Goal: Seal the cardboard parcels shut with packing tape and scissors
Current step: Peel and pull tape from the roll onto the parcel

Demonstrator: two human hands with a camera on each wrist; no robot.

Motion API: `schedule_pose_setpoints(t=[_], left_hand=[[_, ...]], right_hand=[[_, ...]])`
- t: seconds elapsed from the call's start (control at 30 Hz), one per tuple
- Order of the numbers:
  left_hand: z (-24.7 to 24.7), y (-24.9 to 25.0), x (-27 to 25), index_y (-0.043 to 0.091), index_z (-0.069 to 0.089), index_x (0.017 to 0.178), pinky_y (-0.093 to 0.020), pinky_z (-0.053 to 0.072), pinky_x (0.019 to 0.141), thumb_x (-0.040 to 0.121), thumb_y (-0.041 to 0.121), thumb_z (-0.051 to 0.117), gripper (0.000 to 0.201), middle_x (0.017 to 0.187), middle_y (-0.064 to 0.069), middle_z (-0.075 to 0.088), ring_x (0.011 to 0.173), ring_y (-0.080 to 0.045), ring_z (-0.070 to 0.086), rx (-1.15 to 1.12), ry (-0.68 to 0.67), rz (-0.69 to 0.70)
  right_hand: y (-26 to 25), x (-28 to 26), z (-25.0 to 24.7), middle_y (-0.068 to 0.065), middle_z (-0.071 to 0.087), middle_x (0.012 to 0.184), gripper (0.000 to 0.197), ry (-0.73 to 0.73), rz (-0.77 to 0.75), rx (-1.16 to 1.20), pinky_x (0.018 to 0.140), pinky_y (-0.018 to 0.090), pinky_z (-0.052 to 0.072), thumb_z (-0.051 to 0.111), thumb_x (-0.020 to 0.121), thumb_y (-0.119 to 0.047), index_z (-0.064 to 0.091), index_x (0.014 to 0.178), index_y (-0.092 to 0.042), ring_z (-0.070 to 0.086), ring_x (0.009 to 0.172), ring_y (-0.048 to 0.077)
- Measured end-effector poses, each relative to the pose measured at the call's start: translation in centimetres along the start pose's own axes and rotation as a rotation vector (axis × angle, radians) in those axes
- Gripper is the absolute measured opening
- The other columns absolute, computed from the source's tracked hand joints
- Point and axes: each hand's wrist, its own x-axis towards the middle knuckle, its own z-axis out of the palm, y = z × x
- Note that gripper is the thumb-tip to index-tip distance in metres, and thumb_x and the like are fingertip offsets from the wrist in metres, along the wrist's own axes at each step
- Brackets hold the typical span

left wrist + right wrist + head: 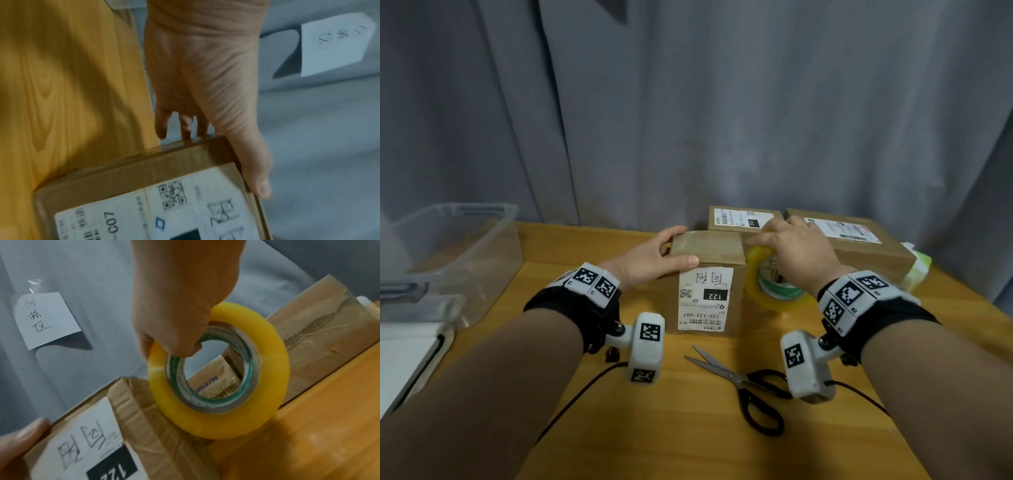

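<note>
The right hand [796,251] grips the roll of packing tape [774,284]: its fingers curl through the roll's core and close over the yellowish rim from above, as the right wrist view shows. The roll stands on edge, touching the right side of the upright parcel [709,284] marked "122", its lower rim down at the wooden table [585,394].

The left hand [654,255] clasps the same parcel at its top left corner. The thumb [681,262] lies along the top front edge just above the white shipping label [705,298], and the fingers [185,126] wrap over the far left edge; the grip is spread wide around the corner, pressing cardboard rather than pinching. A glossy strip of tape already runs over the parcel's top.

Both forearms reach forward from the near edge, each wearing a black wrist strap with white marker blocks.

In front of the parcel, the scissors [743,383] lie flat with blades parted, black handles toward the right forearm, untouched. Behind the parcel stands a second small parcel [739,219], and to its right a longer flat parcel [866,246]. Far left of the parcel sits a clear plastic bin [458,246]. A grey curtain [688,102] hangs behind the table.
</note>
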Motion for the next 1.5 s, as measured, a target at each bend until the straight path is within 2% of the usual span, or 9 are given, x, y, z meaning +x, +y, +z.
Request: schedule_pose_setpoints(t=[0.1,0.2,0.5,0.67,0.87,1.03,1.17,1.3,1.5], left_hand=[[-0.4,0.5,-0.2,0.036,0.022,0.149,-0.042,0.013,0.118,0.091,0.054,0.044,0.065,0.159,0.005,0.006,0.145,-0.017,0.010,0.541,0.034,0.103],[-0.1,2.0,0.3,0.031,0.027,0.148,-0.040,-0.009,0.117,0.095,0.058,0.026,0.059,0.159,0.007,0.004,0.146,-0.011,-0.006,0.985,0.046,0.272],[4.7,6.5,4.5,0.023,0.010,0.151,-0.053,0.015,0.109,0.070,0.078,0.053,0.107,0.158,0.000,0.014,0.141,-0.028,0.012,1.128,-0.130,0.081],[4.4,5.7,5.2,0.032,0.018,0.147,-0.056,0.019,0.110,0.061,0.067,0.065,0.104,0.145,-0.006,0.035,0.134,-0.030,0.027,0.999,-0.059,0.068],[3.1,5.0,4.2,0.026,0.023,0.147,-0.049,0.033,0.106,0.065,0.064,0.070,0.101,0.139,-0.004,0.040,0.128,-0.027,0.036,0.842,0.057,0.133],[4.0,4.3,3.6,0.032,0.030,0.140,-0.037,0.033,0.107,0.069,0.046,0.078,0.087,0.137,-0.001,0.039,0.129,-0.019,0.033,0.261,0.247,0.244],[5.6,1.2,2.8,0.029,0.032,0.136,-0.011,0.034,0.094,0.076,0.032,0.076,0.074,0.136,0.006,0.043,0.125,-0.005,0.040,-0.107,0.260,0.286],[3.2,-1.3,2.1,0.021,0.030,0.141,-0.023,0.036,0.101,0.070,0.046,0.076,0.088,0.138,0.002,0.044,0.123,-0.008,0.042,0.023,0.165,0.183],[1.0,-3.9,0.8,0.025,0.033,0.131,-0.013,0.039,0.095,0.065,0.036,0.085,0.085,0.125,0.015,0.048,0.115,-0.002,0.047,0.193,0.051,0.128]], right_hand=[[-0.4,0.1,0.3,-0.002,0.047,0.137,0.054,0.018,-0.014,-0.027,0.105,0.044,0.035,0.051,0.091,-0.011,0.046,0.137,-0.039,0.039,0.126,0.027],[-0.8,0.4,0.4,-0.001,0.050,0.134,0.048,0.054,-0.042,-0.068,0.105,0.045,0.035,0.051,0.093,-0.015,0.048,0.136,-0.038,0.042,0.121,0.026],[-0.9,-0.3,0.4,0.001,0.045,0.138,0.049,0.001,-0.038,-0.073,0.106,0.045,0.033,0.051,0.092,-0.022,0.043,0.139,-0.037,0.039,0.125,0.027],[0.5,-1.6,2.6,0.000,0.047,0.140,0.064,0.110,0.080,0.295,0.098,0.035,0.040,0.059,0.085,-0.009,0.037,0.143,-0.027,0.044,0.125,0.022],[2.5,-2.5,4.3,0.000,0.065,0.097,0.038,0.215,0.449,0.936,0.058,0.016,0.041,0.076,0.078,-0.015,0.056,0.111,-0.019,0.058,0.076,0.008],[2.6,0.6,-0.9,0.003,0.061,0.120,0.055,0.565,0.366,0.957,0.093,0.033,0.048,0.069,0.076,-0.001,0.055,0.127,-0.018,0.058,0.109,0.021],[1.4,1.2,-2.9,0.001,0.051,0.135,0.068,0.434,0.148,0.636,0.104,0.033,0.037,0.057,0.082,0.007,0.047,0.140,-0.026,0.045,0.125,0.023],[-0.9,2.8,-2.6,-0.003,0.039,0.149,0.080,0.316,0.013,0.503,0.109,0.037,0.032,0.047,0.083,0.011,0.034,0.146,-0.036,0.036,0.132,0.026],[-5.8,5.6,-2.2,0.003,0.037,0.146,0.066,0.216,-0.130,0.439,0.101,0.035,0.034,0.046,0.087,0.003,0.043,0.141,-0.036,0.037,0.130,0.029]])
